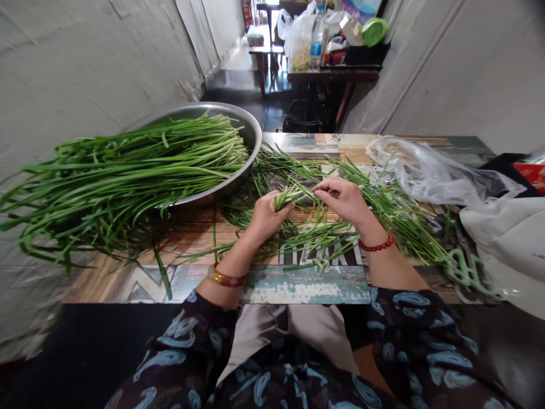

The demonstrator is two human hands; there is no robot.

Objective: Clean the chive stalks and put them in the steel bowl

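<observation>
My left hand (266,218) is closed around a small bunch of garlic chives (288,196), whose pale stem ends point up and to the right. Just to the right, my right hand (344,199) pinches at the end of a thin chive strand between thumb and fingertips. Loose chives (389,213) lie scattered on the table under and around both hands. On the left, a large metal basin (255,142) carries a big heap of chives (149,156), stems to the right, with leaves hanging over its left side.
A clear plastic bag (438,170) lies at the table's right. Green-handled scissors (468,270) rest near the right edge, beside a white bag (506,233). Beyond, another table (332,75) holds bags and a water bottle (317,42). Walls stand on both sides.
</observation>
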